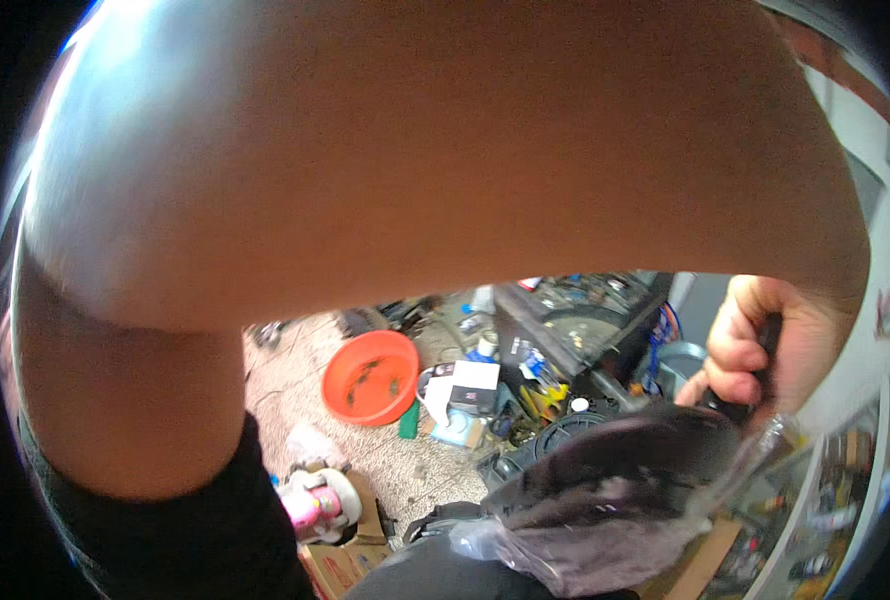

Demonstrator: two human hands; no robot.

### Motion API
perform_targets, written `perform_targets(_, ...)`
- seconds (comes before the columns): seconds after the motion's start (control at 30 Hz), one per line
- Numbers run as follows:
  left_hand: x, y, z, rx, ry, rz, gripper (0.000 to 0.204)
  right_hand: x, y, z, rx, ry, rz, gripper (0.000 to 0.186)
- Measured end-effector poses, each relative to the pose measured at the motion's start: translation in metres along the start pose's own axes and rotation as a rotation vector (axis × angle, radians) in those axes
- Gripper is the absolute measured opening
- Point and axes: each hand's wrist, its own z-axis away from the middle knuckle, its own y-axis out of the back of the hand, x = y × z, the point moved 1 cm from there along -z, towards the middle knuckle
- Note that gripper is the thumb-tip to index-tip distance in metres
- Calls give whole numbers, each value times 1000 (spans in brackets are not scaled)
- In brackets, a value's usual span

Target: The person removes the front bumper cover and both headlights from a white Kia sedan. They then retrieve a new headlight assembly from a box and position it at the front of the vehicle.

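My left arm, its dark sleeve pushed above the elbow, crosses the upper view from left to right, very near. Beyond its wrist, at the right, my left hand (pixel 750 345) is bent downward, its fingers curled round a black part. Below the hand hangs a dark curved thing (pixel 615 465), partly wrapped in clear, crinkled plastic; its kind cannot be made out. The plastic's lower edge lies over my dark-clothed leg (pixel 455 575). My right hand is not in view.
An orange-red basin (pixel 372 378) sits on the speckled floor. Beside it are a white box (pixel 475 383) and a cluttered dark workbench (pixel 590 325). A pink-and-white object (pixel 315 505) stands near cardboard (pixel 340 565) at lower left. A glass cabinet (pixel 815 500) stands at right.
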Motion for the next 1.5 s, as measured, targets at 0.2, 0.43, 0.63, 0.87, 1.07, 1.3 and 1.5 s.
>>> perform_targets(0.2, -82, -54, 89, 244, -102, 284, 36, -34, -227, 86, -182, 139, 145, 25)
perform_targets(0.43, -107, -167, 146, 1262, -239, 941, 48, 3, -293, 37, -372, 234, 257, 21)
perform_targets(0.63, -123, -271, 130, 1664, -523, 897, 90, 128, -264, -152, -501, 268, 303, 19)
perform_targets(0.87, -139, -368, 74, 2251, -341, 890, 101, 305, -215, -366, -736, 167, -25, 20)
perform_targets(1.07, -185, -443, 73, 2708, -25, 1187, 75, 358, -243, -450, -636, 12, 45, 22)
perform_targets(1.3, -307, -594, 88, 2992, -90, 1256, 57, 342, -310, -510, -521, 13, 150, 24)
perform_targets(1.5, -387, -650, 98, 3005, -255, 1335, 65, 294, -375, -517, -441, 31, 249, 27)
